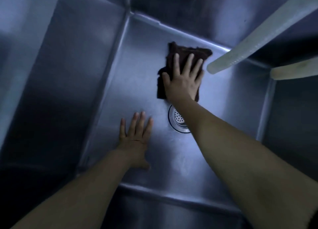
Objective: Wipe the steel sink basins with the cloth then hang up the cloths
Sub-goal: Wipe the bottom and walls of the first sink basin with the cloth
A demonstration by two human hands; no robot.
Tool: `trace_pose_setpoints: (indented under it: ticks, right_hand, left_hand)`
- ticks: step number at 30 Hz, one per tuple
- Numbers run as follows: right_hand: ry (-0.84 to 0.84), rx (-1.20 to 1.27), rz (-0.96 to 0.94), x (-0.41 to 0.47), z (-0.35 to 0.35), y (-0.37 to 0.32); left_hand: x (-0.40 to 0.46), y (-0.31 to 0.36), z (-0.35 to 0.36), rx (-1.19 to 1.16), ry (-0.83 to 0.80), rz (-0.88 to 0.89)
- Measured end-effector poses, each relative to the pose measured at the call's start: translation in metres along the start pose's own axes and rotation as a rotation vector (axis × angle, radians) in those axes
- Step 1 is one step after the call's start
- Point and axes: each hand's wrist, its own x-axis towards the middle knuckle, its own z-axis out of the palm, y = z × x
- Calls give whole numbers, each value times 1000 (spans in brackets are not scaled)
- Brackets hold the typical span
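The light is dim and bluish, so the dark cloth (173, 63) reads only as a crumpled brown-black patch — its weave and exact edges are hard to make out, and the part under the palm is hidden. The drain strainer (178, 121) near the centre of the basin floor is half covered by the right forearm; only its left arc and some perforations show. Two pale tube-like pieces enter from 2 o'clock, the longer one (258, 32) ending just beside the cloth and the shorter one (292, 70) cut off at the right edge; what they are cannot be told. The steel basin (137, 70) holds the cloth, lying on its floor at about 1 o'clock from the drain, close to the far wall. The right hand (184, 79) presses flat on the cloth, fingers straight and spread, gripping nothing. The left hand (136, 137) lies at 8 o'clock from the drain — fingers straight, palm down on the bare steel floor, holding nothing.
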Motion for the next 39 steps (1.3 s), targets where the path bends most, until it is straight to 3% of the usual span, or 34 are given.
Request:
trace_pose_setpoints:
  ticks: [7, 12, 19, 26, 31, 34, 39]
  right_hand:
    - [-70, -41, -548, 5, 6, -101]
    - [-41, -138, -724, 22, 1, -60]
    - [14, -76, -421, 27, -11, 78]
    - [70, -32, 75, 18, -27, 184]
    - [83, 290, 508, 52, -19, 138]
    - [119, 211, 650, 79, -15, 69]
    - [84, 123, 416, 90, -9, -55]
  left_hand:
    - [0, 1, 1, 6, 16, 30]
    - [-1, 2, -3, 9, -4, 9]
    - [-2, 4, -2, 10, -18, -14]
    - [0, 2, 1, -14, 21, -4]
    - [0, 0, 5, -38, 43, 15]
    - [1, -2, 7, -47, 58, 26]
    - [2, -2, 7, -57, 81, 33]
